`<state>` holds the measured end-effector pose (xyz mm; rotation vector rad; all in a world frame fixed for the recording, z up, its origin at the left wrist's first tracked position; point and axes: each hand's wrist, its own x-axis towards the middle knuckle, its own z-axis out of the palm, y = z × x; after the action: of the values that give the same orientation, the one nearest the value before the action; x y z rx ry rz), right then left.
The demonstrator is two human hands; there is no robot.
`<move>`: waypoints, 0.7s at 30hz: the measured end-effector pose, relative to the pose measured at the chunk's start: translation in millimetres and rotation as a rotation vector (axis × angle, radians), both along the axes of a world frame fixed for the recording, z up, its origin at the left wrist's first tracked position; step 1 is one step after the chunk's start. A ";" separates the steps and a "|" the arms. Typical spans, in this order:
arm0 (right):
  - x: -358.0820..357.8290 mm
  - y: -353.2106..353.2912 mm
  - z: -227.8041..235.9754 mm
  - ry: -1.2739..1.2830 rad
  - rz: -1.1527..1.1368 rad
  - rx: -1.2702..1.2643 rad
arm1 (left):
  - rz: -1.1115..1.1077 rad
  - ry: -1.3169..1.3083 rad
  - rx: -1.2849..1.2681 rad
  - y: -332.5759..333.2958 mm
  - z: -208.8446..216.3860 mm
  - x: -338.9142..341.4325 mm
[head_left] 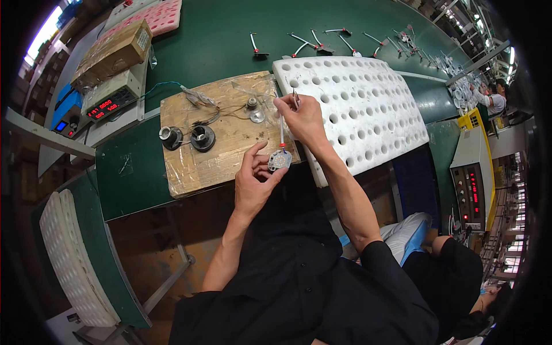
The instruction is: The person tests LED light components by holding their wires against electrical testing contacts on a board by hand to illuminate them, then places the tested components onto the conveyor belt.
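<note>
Between the thumb and fingers of my left hand is a small flat roundish circuit board, its pale face turned up. A white wire with a red band at its base runs from the board toward my right hand. My right fingers are closed in a pinch at the wire's far end. A thin metal tool, perhaps tweezers, sticks up from them; most of it is hidden. Both hands are over the right edge of a tape-covered cardboard sheet, which bears two black lamp sockets and a small metal fitting.
A white foam tray with rows of holes lies right of my hands. Several wired boards are scattered behind it on the green table. A meter and cardboard box stand left. Another person sits at right.
</note>
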<state>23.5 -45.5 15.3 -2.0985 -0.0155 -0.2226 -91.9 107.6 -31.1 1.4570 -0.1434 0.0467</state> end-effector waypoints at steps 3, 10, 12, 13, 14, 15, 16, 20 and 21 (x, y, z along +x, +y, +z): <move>2.1 4.0 -2.3 -0.048 -0.030 -0.120 | 0.185 -0.011 0.008 -3.2 -2.1 -0.7; 5.2 1.2 -8.6 -0.141 -0.001 -0.325 | 0.318 -0.092 -0.044 10.8 -13.6 2.7; 6.1 0.5 -8.8 -0.114 0.003 -0.335 | 0.247 -0.074 -0.046 12.5 -14.6 1.5; 6.8 0.5 -8.8 -0.120 0.031 -0.353 | 0.264 -0.077 -0.039 13.3 -14.6 1.1; 7.8 0.6 -8.7 -0.122 0.062 -0.366 | 0.247 -0.153 0.052 14.0 -14.4 0.7; 9.1 0.8 -8.6 -0.131 0.061 -0.369 | 0.236 -0.224 0.101 14.7 -14.1 0.5; 10.2 0.8 -8.7 -0.089 0.093 -0.443 | 0.233 -0.231 0.144 15.0 -13.9 0.5; 15.5 5.3 -11.2 -0.074 0.159 -0.517 | 0.263 -0.144 0.005 14.9 -14.2 1.5; 16.8 6.6 -11.5 -0.077 0.162 -0.519 | 0.266 -0.128 -0.033 15.1 -14.4 2.2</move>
<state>40.3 -38.8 3.8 -2.5865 -0.3180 -0.2171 -89.7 122.7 -45.5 1.4328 -0.0522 0.3575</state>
